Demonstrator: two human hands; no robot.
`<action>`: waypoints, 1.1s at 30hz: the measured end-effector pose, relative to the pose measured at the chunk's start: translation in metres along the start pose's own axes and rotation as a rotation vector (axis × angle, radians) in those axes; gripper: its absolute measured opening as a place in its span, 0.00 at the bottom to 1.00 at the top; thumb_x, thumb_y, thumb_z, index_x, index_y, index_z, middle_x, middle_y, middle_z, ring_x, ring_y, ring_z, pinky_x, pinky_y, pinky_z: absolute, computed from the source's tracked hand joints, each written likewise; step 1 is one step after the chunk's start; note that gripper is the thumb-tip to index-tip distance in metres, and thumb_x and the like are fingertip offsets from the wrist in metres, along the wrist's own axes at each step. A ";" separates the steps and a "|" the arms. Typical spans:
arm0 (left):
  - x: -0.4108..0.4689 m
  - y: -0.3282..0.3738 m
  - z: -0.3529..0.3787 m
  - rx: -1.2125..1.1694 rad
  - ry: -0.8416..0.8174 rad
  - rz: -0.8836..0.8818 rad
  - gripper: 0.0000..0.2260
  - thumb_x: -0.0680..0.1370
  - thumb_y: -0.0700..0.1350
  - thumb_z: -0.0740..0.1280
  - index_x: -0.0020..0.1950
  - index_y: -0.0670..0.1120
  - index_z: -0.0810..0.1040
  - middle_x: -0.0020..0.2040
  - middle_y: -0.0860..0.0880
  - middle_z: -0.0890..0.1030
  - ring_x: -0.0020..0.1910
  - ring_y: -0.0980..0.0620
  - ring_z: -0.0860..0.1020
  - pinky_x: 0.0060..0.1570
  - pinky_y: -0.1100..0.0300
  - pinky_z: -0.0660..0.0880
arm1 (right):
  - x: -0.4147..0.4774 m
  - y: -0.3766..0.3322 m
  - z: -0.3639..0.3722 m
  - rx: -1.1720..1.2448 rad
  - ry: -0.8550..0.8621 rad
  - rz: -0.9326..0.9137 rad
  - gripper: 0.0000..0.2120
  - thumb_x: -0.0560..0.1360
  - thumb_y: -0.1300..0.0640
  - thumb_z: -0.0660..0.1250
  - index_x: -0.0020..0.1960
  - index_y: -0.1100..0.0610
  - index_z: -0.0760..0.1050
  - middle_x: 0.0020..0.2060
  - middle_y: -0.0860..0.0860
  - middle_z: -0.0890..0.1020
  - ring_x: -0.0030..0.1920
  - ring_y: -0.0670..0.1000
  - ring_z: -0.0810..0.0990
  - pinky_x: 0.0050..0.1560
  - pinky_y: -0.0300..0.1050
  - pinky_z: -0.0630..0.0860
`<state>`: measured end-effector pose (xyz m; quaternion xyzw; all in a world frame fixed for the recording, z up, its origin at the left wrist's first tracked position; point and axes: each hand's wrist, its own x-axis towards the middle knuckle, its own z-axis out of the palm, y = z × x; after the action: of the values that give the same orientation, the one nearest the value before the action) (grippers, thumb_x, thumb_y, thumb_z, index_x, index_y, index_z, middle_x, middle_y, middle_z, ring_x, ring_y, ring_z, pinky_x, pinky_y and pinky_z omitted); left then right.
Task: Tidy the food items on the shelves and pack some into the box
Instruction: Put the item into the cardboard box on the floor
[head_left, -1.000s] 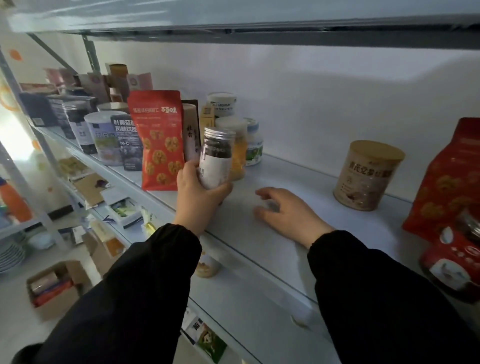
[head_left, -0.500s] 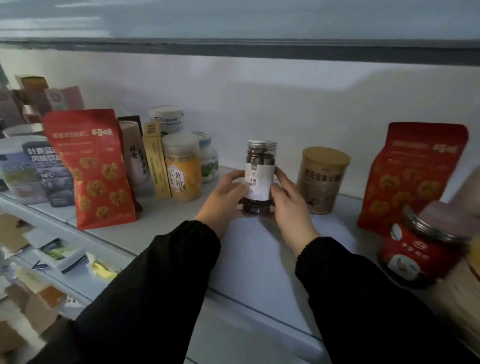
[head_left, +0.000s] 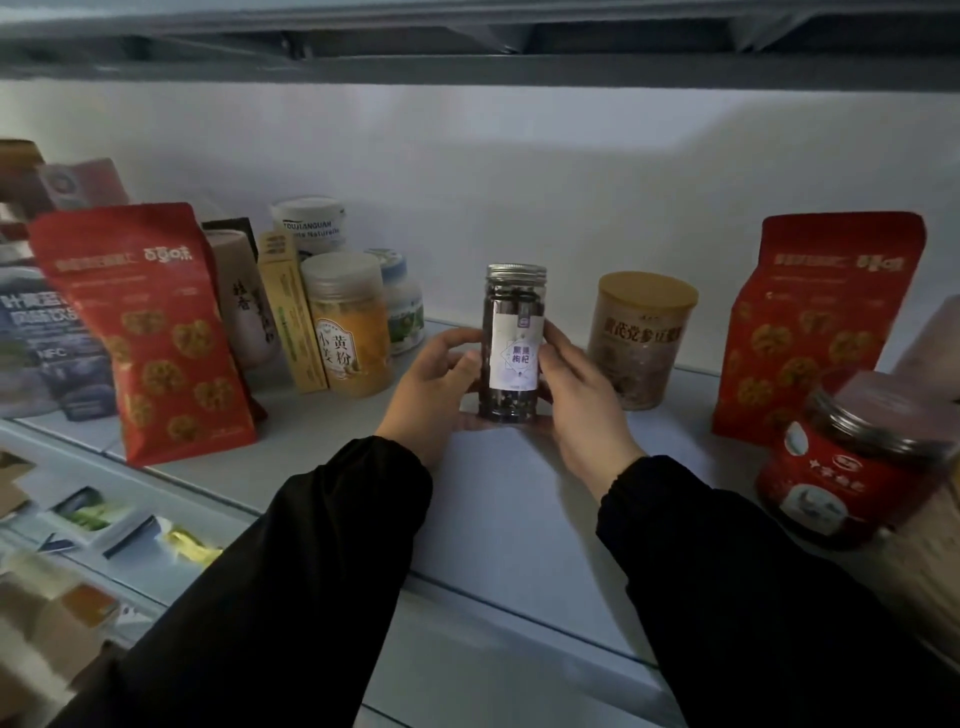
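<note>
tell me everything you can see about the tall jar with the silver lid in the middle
The jar is a slim, clear cylinder, probably plastic or glass, with a ribbed silver screw lid that is on. Dark dried bits fill it almost to the top. A white label with a pale diamond and dark characters faces the camera. It stands upright, its base at the shelf, left of a gold-lidded tin. The left hand and right hand hold its sides.

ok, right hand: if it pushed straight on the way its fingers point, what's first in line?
The dark jar the right hand is already touching. Past it, probably the back wall; depth unclear.
</note>
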<state>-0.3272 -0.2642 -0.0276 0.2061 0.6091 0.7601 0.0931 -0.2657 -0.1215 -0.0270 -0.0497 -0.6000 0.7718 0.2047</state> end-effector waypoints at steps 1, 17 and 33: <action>0.000 0.000 0.000 -0.003 -0.003 0.000 0.08 0.86 0.42 0.62 0.60 0.51 0.78 0.51 0.48 0.85 0.51 0.49 0.84 0.35 0.49 0.83 | 0.000 0.000 0.001 -0.009 -0.005 -0.001 0.15 0.87 0.53 0.61 0.70 0.42 0.76 0.62 0.49 0.85 0.61 0.52 0.85 0.55 0.62 0.84; 0.005 -0.008 -0.003 -0.051 -0.024 -0.068 0.11 0.86 0.45 0.64 0.67 0.48 0.78 0.58 0.41 0.84 0.54 0.45 0.85 0.46 0.45 0.83 | -0.004 -0.003 0.001 -0.055 -0.047 0.003 0.26 0.84 0.62 0.62 0.78 0.41 0.67 0.52 0.52 0.88 0.53 0.53 0.87 0.48 0.55 0.85; 0.002 -0.004 -0.002 -0.041 -0.081 -0.067 0.11 0.86 0.42 0.61 0.63 0.48 0.82 0.55 0.44 0.87 0.54 0.47 0.86 0.50 0.48 0.84 | -0.003 -0.001 0.002 -0.047 -0.052 0.052 0.21 0.84 0.61 0.63 0.73 0.41 0.73 0.56 0.54 0.87 0.56 0.56 0.87 0.53 0.62 0.85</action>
<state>-0.3297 -0.2640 -0.0316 0.2142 0.5956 0.7601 0.1471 -0.2632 -0.1241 -0.0256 -0.0499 -0.6216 0.7635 0.1677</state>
